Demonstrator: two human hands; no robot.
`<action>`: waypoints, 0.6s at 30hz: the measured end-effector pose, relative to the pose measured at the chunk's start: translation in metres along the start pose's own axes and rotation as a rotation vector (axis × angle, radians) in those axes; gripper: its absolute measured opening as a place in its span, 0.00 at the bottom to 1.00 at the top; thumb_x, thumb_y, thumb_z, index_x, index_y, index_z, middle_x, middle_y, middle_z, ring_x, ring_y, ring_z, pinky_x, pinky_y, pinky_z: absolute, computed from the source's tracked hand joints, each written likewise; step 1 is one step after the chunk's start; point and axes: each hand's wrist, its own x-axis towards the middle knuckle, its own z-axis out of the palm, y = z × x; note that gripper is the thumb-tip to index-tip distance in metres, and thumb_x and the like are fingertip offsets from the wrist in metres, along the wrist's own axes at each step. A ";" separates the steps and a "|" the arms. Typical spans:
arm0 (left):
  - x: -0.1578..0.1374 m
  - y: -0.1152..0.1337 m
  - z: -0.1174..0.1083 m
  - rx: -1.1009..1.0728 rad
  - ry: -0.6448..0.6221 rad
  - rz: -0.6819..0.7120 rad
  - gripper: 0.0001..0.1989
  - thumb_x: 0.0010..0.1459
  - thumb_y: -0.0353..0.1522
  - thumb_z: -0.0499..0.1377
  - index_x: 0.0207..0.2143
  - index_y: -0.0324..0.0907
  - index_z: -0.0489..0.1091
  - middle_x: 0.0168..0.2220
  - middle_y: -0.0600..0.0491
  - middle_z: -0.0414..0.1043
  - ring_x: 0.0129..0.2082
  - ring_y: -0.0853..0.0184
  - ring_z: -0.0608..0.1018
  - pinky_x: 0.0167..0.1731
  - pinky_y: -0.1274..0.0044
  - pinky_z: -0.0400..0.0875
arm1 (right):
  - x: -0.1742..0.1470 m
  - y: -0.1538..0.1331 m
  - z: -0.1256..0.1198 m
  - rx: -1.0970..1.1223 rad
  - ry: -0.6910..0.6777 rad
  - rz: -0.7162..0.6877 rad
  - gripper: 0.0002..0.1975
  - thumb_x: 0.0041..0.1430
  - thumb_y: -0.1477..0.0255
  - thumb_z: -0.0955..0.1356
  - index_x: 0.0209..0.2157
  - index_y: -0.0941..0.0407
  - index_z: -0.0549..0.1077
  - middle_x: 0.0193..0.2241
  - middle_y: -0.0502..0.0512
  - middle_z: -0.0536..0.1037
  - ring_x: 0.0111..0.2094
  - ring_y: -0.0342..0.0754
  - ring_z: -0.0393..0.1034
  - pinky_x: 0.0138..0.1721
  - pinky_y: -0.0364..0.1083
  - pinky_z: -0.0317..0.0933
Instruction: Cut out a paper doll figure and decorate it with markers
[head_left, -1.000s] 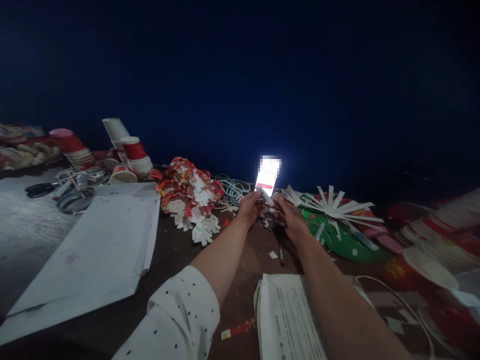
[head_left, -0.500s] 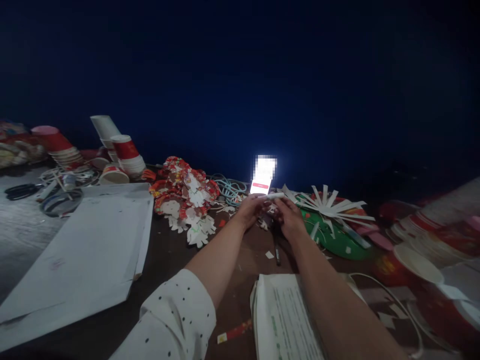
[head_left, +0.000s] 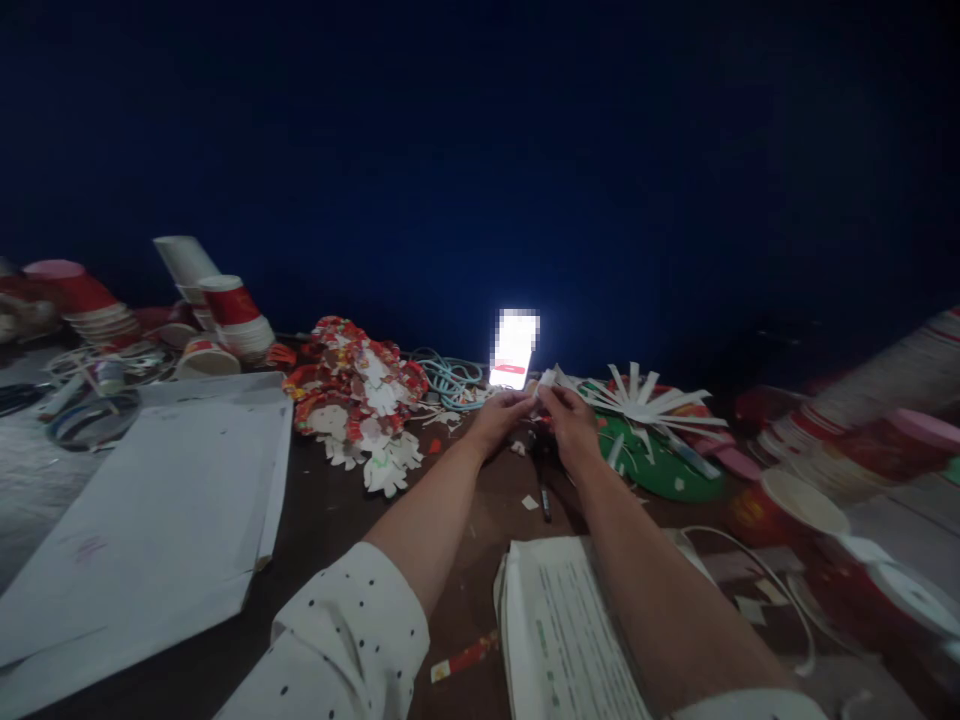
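Observation:
My left hand and my right hand meet over the far part of the table, fingers closed. Between their fingertips is a small white paper piece, tilted upward; its exact shape is partly hidden. Just behind the hands leans a lit phone, its upper screen blurred. Below my right hand lies a dark pen. To the left are red and white paper cut-outs, with light blue cord beside them. Right of my right hand, a fan of white strips rests over a green disc.
Large white sheets cover the left side. Stacked paper cups stand behind them, with wire coils nearby. A printed paper stack lies in front, under my right forearm. More cups are at the right.
The white paper piece lay nearly level between my fingers and now points upward, with my right fingers closer to my left. The whole view has shifted slightly.

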 end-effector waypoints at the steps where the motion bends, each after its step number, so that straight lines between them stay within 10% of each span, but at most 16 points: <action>1: 0.000 -0.001 0.000 0.020 0.005 0.009 0.22 0.41 0.42 0.70 0.34 0.35 0.73 0.28 0.52 0.74 0.27 0.71 0.76 0.31 0.78 0.71 | 0.001 -0.002 0.000 -0.006 0.003 -0.024 0.22 0.38 0.56 0.75 0.34 0.55 0.77 0.25 0.48 0.76 0.23 0.42 0.67 0.21 0.41 0.60; 7: 0.002 -0.004 -0.001 0.115 0.096 -0.031 0.14 0.47 0.38 0.66 0.32 0.36 0.74 0.29 0.52 0.75 0.24 0.74 0.74 0.26 0.80 0.70 | 0.020 -0.025 -0.023 -0.310 0.008 -0.109 0.20 0.45 0.53 0.71 0.31 0.56 0.76 0.18 0.46 0.70 0.20 0.40 0.62 0.20 0.40 0.57; 18: 0.006 -0.004 0.001 0.237 0.146 -0.049 0.04 0.51 0.28 0.60 0.30 0.36 0.74 0.27 0.55 0.74 0.21 0.76 0.72 0.23 0.82 0.68 | 0.022 -0.049 -0.149 -1.047 0.131 0.054 0.09 0.44 0.65 0.74 0.23 0.56 0.76 0.21 0.54 0.75 0.32 0.52 0.72 0.36 0.48 0.62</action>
